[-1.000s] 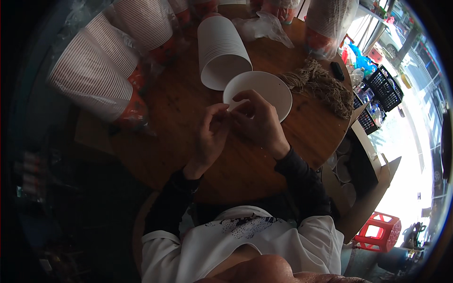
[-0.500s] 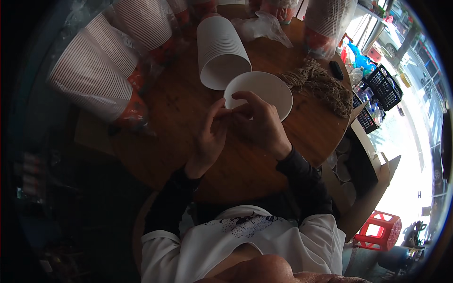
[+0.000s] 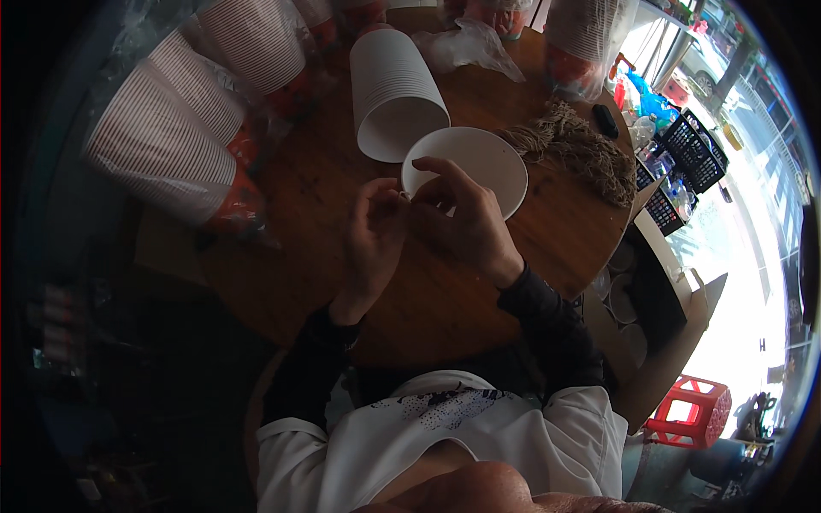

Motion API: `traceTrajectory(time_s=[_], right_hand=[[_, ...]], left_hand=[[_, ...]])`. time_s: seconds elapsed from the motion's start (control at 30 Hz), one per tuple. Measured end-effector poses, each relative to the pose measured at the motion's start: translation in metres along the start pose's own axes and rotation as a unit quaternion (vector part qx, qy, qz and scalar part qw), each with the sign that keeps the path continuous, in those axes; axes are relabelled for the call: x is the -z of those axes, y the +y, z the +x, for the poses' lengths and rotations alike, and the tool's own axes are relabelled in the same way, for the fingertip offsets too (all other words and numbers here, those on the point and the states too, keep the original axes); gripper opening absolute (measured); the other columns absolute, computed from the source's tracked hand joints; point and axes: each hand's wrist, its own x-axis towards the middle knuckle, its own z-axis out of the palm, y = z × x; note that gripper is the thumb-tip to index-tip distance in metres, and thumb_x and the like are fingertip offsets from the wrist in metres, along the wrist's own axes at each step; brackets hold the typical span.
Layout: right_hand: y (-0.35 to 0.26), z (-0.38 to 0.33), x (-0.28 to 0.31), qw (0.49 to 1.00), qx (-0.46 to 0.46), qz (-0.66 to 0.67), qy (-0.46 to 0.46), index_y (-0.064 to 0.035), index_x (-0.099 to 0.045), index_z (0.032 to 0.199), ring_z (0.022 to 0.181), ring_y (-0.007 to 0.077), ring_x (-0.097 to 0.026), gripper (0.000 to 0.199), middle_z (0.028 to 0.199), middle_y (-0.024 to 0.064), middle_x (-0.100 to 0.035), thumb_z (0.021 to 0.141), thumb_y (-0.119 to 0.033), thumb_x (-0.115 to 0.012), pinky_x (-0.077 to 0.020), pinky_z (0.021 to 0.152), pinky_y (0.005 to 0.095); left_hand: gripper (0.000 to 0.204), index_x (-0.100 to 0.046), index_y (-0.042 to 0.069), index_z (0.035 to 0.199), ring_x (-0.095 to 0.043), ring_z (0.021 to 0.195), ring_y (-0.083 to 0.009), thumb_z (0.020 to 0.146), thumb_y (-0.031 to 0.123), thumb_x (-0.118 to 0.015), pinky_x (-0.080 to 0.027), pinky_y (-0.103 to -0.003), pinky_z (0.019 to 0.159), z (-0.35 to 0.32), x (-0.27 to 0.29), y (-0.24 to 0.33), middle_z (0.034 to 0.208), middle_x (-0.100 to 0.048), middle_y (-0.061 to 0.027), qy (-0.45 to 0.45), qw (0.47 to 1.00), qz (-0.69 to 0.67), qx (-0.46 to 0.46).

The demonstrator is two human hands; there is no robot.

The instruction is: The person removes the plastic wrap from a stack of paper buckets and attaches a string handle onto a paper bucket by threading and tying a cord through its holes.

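Note:
My left hand (image 3: 375, 235) and my right hand (image 3: 469, 224) meet over the wooden table, fingertips close together and both pinching. A tiny pale bit shows at the left fingertips, too small to name. Just beyond my right hand stands a white paper tub (image 3: 496, 162), its open mouth facing up and partly hidden by my fingers. Behind it a stack of nested white tubs (image 3: 392, 73) lies on its side, mouth toward me. To the right is a tangled bundle of beige string (image 3: 594, 162).
Plastic-wrapped stacks of cups (image 3: 162, 145) line the table's left and far sides. A crumpled clear bag (image 3: 475, 50) lies at the back, a small black object (image 3: 605, 121) at the right. Beyond the round table (image 3: 299, 282) are an open carton (image 3: 684, 316), black crates (image 3: 694, 154) and a red stool (image 3: 694, 410).
My left hand has shifted slightly left, and its fingers have curled in. The right hand stays close to it, fingers still bent. The tub and stack stay put on the table.

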Motion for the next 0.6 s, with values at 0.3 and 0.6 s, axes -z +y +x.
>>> traceTrajectory(time_s=[0.3,0.6], right_hand=[[-0.004,-0.001,-0.002,0.998,0.031,-0.045,0.018,-0.0064,-0.055,0.123,0.079,0.0212,-0.066,0.046,0.088,0.0081,-0.067,0.08,0.0,-0.067,-0.0525,0.071,0.0331],[0.002,-0.012,-0.007,0.965,0.196,-0.172,0.011,-0.0026,-0.048,0.129,0.092,0.0299,-0.061,0.055,0.096,0.0115,-0.062,0.076,-0.004,-0.066,-0.0516,0.079,0.0405]], left_hand=[[0.026,-0.053,0.001,0.118,-0.063,0.094,-0.0114,0.094,0.005,-0.061,-0.053,-0.026,0.084,0.007,0.004,0.012,0.103,-0.063,-0.0062,0.012,0.959,-0.199,0.199],[0.022,-0.055,0.002,0.114,-0.065,0.094,-0.0151,0.093,0.006,-0.062,-0.056,-0.03,0.085,0.004,0.007,0.005,0.103,-0.063,-0.0066,0.034,0.929,-0.266,0.256]])
